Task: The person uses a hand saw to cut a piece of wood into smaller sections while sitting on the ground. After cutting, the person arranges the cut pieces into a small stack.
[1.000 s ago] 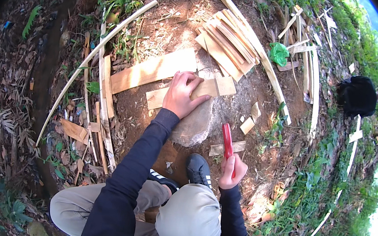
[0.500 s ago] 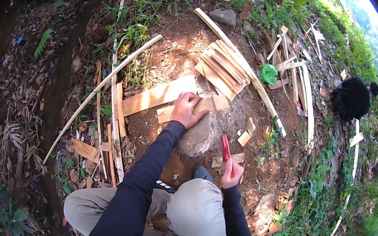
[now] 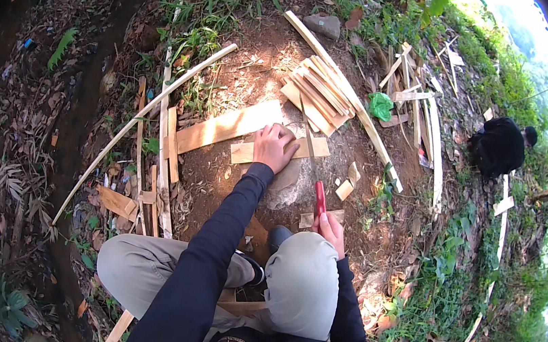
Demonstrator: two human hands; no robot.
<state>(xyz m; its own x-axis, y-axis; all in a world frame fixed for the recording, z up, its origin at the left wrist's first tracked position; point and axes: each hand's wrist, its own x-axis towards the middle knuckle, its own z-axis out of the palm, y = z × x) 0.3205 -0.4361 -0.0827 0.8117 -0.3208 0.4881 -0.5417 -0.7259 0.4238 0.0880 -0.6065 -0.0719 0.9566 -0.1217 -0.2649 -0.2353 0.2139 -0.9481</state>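
Observation:
My left hand [image 3: 273,147] grips a short wooden board [image 3: 242,153], its fingers over the far edge and the thumb spread to the right. This board rests across a pale grey rock [image 3: 284,191] in front of my knees. My right hand [image 3: 329,231] is closed around the red handle of a handsaw [image 3: 321,197]. The saw's thin blade points away from me and crosses the board to the right of my left hand. Its far end reaches the stacked slats [image 3: 321,91]; whether it touches them I cannot tell.
A wider plank [image 3: 224,129] lies just beyond the board. Small offcuts [image 3: 348,183] and a wood piece [image 3: 312,218] lie right of the rock. Long strips [image 3: 149,132] flank the work area. A green plastic bag [image 3: 380,106] and a person in black [image 3: 498,146] are farther right.
My right hand has pushed the saw forward and slightly left, so its blade now extends well past the board. My left hand stays on the board. The whole view has shifted slightly.

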